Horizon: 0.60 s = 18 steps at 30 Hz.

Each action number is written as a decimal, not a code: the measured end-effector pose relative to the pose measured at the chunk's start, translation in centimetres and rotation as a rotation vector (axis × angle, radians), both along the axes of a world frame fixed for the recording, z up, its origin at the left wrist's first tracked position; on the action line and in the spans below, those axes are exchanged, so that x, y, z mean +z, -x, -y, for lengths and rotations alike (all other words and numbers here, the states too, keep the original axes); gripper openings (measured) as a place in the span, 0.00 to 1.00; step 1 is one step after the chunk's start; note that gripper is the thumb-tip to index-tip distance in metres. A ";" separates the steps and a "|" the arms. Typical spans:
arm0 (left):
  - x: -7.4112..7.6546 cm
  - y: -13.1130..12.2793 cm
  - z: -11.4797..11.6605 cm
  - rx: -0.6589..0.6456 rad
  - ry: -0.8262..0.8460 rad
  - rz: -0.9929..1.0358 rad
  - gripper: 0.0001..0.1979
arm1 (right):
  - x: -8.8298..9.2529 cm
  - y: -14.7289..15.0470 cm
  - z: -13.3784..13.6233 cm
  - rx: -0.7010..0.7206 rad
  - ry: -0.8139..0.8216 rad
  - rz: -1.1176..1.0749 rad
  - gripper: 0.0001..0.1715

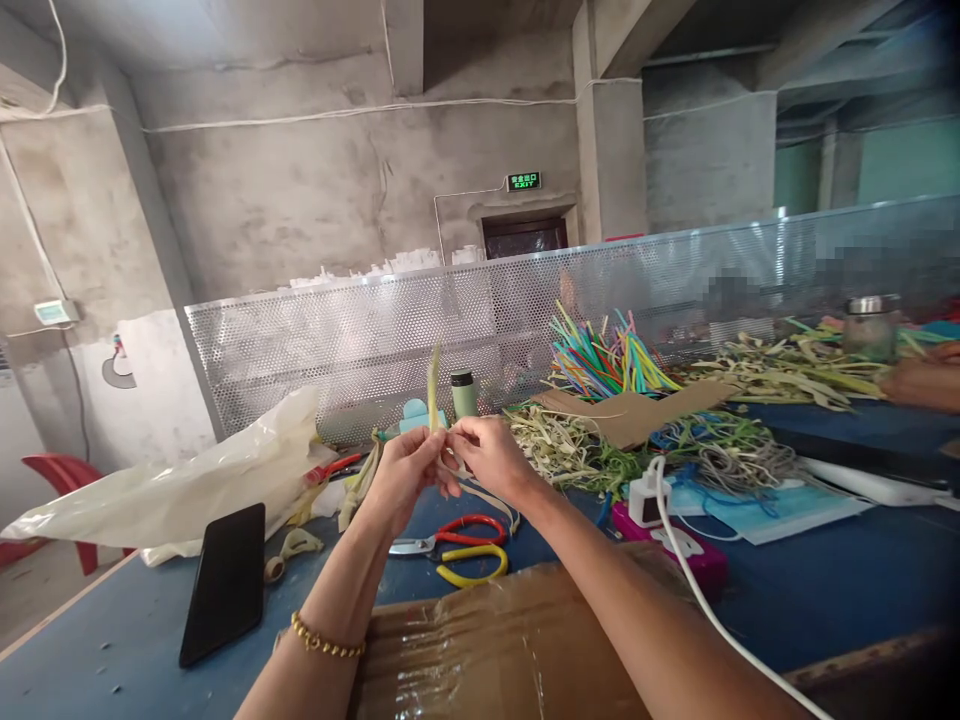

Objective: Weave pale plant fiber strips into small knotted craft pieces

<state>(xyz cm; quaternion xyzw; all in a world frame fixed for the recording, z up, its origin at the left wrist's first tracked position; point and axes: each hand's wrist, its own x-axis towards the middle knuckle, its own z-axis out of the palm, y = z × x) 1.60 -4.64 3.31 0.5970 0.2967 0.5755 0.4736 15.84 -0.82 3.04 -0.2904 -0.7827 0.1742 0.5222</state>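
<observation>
A thin yellow-green leaf-like strip [433, 385] stands upright from between my two hands at the centre. My left hand [409, 470] pinches its lower end. My right hand [486, 455] meets the left one, its fingers closed round a pale strip [491, 497] that trails down to the right. Below the hands lie scissors with one red handle and one yellow handle [472, 568], on the blue table [315, 610]. A brown cardboard piece [487, 650] sits under my forearms.
At left are a black phone [225, 580] and plastic sheeting [202, 480]. Colourful pipe cleaners [607, 355], plant-like strips [555, 440], a magenta power strip [675, 550] with a white cable, and a glass jar [871, 328] are at right. Another person's hand [926, 380] shows at far right.
</observation>
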 end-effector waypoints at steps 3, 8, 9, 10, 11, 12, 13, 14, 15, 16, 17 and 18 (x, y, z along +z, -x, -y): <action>-0.1 -0.2 0.0 0.008 -0.003 -0.013 0.16 | -0.1 0.3 -0.1 -0.131 -0.022 0.035 0.17; 0.4 0.3 0.7 -0.201 -0.002 0.072 0.15 | -0.6 -0.6 -2.2 -0.346 0.033 0.118 0.11; 0.6 0.5 0.9 -0.246 -0.017 0.116 0.15 | -0.7 -1.0 -2.8 -0.390 0.060 0.149 0.12; 0.8 0.8 1.1 -0.289 -0.034 0.162 0.14 | -0.8 -1.4 -3.4 -0.434 0.093 0.180 0.12; 1.0 1.1 1.4 -0.323 -0.057 0.210 0.14 | -1.0 -1.9 -4.0 -0.475 0.128 0.209 0.12; 1.2 1.5 1.6 -0.344 -0.085 0.260 0.15 | -1.1 -2.4 -4.5 -0.512 0.163 0.228 0.12; 1.4 1.9 1.8 -0.351 -0.113 0.313 0.15 | -1.3 -2.9 -5.1 -0.542 0.197 0.235 0.11; 1.6 2.3 1.9 -0.342 -0.136 0.365 0.15 | -1.5 -3.4 -5.5 -0.562 0.226 0.234 0.11; 1.7 2.7 2.1 -0.320 -0.154 0.418 0.15 | -1.8 -4.0 -5.9 -0.575 0.253 0.225 0.11; 1.9 3.1 2.1 -0.290 -0.168 0.467 0.15 | -2.1 -4.6 -6.3 -0.582 0.279 0.213 0.11; 2.0 3.5 2.1 -0.255 -0.181 0.509 0.14 | -2.4 -5.2 -6.6 -0.582 0.307 0.199 0.11; 2.0 3.8 2.1 -0.220 -0.194 0.544 0.12 | -2.7 -5.7 -6.8 -0.573 0.338 0.184 0.11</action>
